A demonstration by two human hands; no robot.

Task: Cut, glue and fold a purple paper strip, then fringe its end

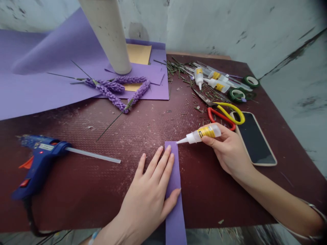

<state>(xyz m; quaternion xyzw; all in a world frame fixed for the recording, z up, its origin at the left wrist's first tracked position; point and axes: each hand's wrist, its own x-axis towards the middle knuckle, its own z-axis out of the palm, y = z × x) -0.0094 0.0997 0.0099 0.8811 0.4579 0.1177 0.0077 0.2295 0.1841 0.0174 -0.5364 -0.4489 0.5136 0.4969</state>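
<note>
A long purple paper strip (176, 217) lies on the dark red table, its lower end reaching past the front edge. My left hand (150, 187) rests flat on the strip with its fingers spread, holding nothing. In my right hand (226, 146) is a small clear glue bottle (208, 131) with a yellow label, gripped between thumb and fingers. The bottle is tilted to the left, and its white nozzle touches or nearly touches the strip's top right corner.
A blue glue gun (41, 163) with a glue stick lies left. Purple flowers (112, 97), purple sheets (51, 92) and a white post (109, 37) stand behind. Scissors (224, 114), a phone (257, 137), glue bottles (198, 76) and green tape (237, 95) are right.
</note>
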